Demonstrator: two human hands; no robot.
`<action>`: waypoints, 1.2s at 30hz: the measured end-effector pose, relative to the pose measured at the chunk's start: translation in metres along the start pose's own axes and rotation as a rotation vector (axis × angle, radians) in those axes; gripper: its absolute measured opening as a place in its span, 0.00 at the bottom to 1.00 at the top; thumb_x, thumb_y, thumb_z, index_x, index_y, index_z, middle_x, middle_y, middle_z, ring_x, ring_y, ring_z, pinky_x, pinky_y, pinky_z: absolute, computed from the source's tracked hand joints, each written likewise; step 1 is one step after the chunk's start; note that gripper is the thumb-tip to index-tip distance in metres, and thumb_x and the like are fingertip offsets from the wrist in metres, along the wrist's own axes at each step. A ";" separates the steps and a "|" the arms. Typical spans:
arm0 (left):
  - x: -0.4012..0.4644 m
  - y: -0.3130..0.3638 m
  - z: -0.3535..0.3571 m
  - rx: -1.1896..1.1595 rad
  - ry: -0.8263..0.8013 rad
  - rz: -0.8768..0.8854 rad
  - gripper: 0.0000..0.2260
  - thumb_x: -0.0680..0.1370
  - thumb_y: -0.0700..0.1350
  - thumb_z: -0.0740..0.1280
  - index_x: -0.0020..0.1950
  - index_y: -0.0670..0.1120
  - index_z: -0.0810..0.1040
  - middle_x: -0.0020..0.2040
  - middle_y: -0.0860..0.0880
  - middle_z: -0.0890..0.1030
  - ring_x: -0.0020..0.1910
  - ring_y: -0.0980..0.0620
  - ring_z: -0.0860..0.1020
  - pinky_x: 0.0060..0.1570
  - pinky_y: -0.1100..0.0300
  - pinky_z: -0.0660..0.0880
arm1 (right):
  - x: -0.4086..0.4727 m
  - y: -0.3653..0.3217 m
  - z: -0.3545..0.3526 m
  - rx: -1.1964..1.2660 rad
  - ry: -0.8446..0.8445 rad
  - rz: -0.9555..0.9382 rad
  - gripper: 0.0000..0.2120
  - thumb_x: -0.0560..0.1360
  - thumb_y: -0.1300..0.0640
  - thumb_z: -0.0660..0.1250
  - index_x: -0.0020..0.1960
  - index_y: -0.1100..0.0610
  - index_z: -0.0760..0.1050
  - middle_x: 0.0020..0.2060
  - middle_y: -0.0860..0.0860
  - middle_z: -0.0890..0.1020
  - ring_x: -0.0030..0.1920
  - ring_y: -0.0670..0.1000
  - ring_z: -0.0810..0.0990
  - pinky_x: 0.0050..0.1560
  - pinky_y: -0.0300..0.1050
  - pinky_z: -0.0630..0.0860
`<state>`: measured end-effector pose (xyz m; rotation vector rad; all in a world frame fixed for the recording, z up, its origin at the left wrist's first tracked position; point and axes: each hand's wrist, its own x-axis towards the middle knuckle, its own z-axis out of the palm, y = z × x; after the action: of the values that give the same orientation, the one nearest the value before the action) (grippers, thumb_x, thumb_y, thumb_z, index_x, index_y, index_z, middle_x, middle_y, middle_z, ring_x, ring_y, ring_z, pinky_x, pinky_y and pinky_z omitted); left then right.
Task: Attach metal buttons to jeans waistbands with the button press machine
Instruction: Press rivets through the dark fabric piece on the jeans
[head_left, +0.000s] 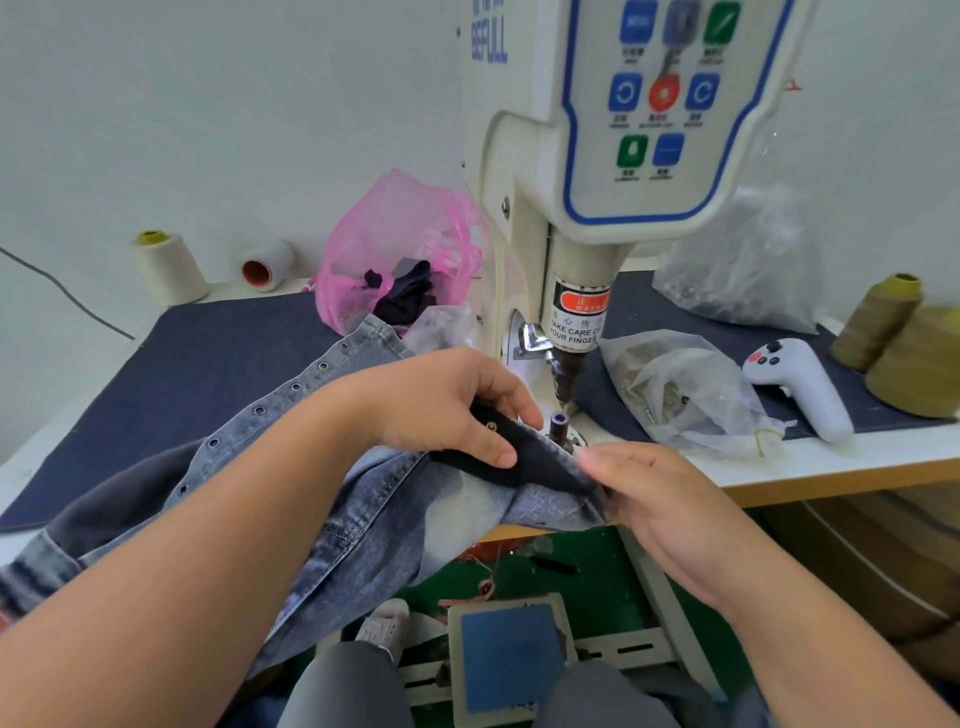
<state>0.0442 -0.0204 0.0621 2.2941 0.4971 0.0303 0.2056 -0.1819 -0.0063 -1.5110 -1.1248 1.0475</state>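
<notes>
Grey-blue jeans (363, 499) lie across the table's front edge, with a row of metal eyelets along one band. My left hand (447, 405) grips the dark waistband strip (524, 457), thumb on top, next to a small brass button (491, 426) set in it. My right hand (670, 509) pinches the waistband's end just in front of the press machine's lower die (560, 422). The upper punch (566, 374) of the white button press machine (597, 208) hangs above the die.
A clear bag of metal buttons (675, 395) and a white handheld controller (800, 384) lie right of the machine. Thread cones (909, 353) stand far right, and others at the back left. A pink bag (400, 260) sits behind. A blue foot pedal (511, 660) is below.
</notes>
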 end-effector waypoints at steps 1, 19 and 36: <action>0.001 -0.001 0.000 0.009 0.006 0.001 0.14 0.73 0.42 0.77 0.51 0.59 0.81 0.47 0.54 0.83 0.45 0.56 0.81 0.48 0.67 0.75 | 0.001 0.000 -0.001 -0.006 0.014 0.006 0.19 0.73 0.40 0.64 0.50 0.53 0.84 0.48 0.53 0.86 0.54 0.57 0.83 0.65 0.65 0.72; 0.030 -0.020 0.011 -0.117 0.033 0.015 0.11 0.73 0.41 0.76 0.50 0.54 0.82 0.40 0.60 0.83 0.37 0.65 0.79 0.40 0.75 0.71 | 0.010 -0.001 -0.006 -0.195 0.096 -0.034 0.22 0.64 0.36 0.67 0.36 0.56 0.78 0.33 0.55 0.76 0.37 0.51 0.75 0.44 0.50 0.70; 0.038 -0.061 0.027 -0.604 0.131 -0.130 0.11 0.67 0.50 0.75 0.41 0.44 0.81 0.40 0.41 0.78 0.40 0.48 0.75 0.42 0.60 0.70 | 0.041 0.018 -0.021 0.435 0.079 -0.033 0.07 0.70 0.58 0.66 0.39 0.62 0.79 0.39 0.61 0.81 0.41 0.55 0.79 0.47 0.48 0.75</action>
<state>0.0632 0.0130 -0.0046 1.6732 0.6079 0.2358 0.2376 -0.1481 -0.0243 -1.1716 -0.7989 1.1154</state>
